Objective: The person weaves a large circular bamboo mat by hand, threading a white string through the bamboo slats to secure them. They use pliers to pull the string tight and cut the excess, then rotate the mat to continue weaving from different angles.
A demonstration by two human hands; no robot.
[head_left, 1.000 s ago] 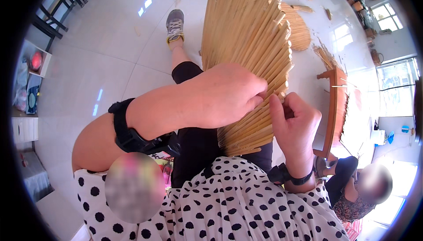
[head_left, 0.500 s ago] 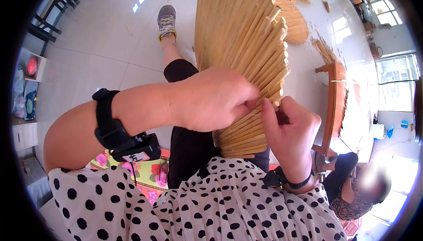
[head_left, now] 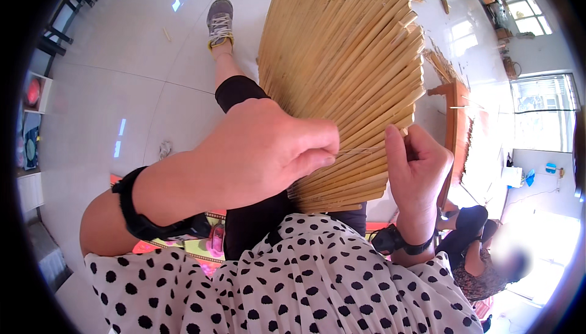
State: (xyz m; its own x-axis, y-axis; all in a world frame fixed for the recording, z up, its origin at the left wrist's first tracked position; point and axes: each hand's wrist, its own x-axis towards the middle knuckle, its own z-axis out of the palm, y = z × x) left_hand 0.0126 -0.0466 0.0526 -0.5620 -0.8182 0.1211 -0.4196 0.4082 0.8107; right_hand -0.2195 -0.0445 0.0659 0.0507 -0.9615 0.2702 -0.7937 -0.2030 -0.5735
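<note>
Ribbed straw fan (head_left: 348, 59), pinched thread (head_left: 357, 150)

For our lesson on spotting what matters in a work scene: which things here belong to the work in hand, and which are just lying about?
In the work:
- woven straw fan, on the lap
- left hand, pinching at the fan's lower edge
- right hand, at the same edge
- thin strand between the hands

Lying about:
- wooden stool
- straw scraps on the floor
- white shelf

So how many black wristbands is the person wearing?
2. One wristband sits on the left forearm, lower left in the picture. The other wristband wraps the right wrist, just under the right hand beside the straw fan.
</note>
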